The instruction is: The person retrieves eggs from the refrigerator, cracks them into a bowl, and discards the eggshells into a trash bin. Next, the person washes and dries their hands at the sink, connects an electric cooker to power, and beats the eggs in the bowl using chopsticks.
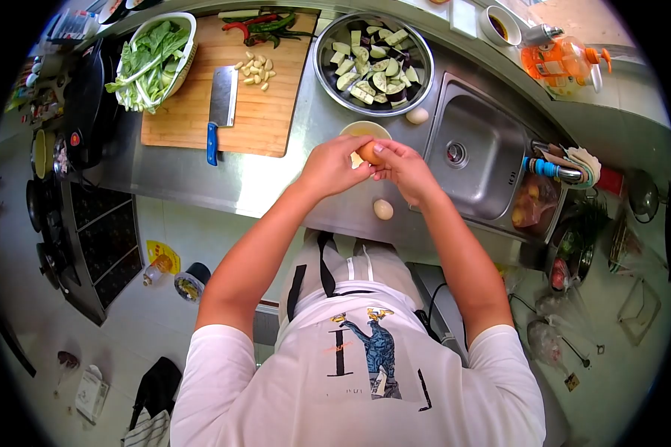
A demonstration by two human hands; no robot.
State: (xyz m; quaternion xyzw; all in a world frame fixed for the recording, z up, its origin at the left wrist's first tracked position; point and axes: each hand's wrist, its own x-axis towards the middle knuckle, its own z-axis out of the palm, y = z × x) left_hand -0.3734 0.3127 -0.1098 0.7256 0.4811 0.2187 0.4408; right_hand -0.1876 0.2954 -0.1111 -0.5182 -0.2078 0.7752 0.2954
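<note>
Both hands hold one brown egg (369, 153) over a small pale bowl (365, 128) on the steel counter. My left hand (335, 165) grips the egg from the left, and my right hand (406, 173) has its fingers on the egg's right side. Whether the shell is cracked cannot be made out. The hands and egg hide much of the bowl. A pale egg (383, 209) lies on the counter near the front edge, and another egg (417, 115) rests beside the metal bowl (317, 68) of cut eggplant (376, 67).
Left of the hands, a cleaver (224, 100), garlic cloves (255, 71) and peppers (268, 28) lie on a wooden board (276, 112). A basket of leafy greens (153, 63) overlaps the board. The sink (473, 149) is at the right, with an orange bottle (563, 58) behind it.
</note>
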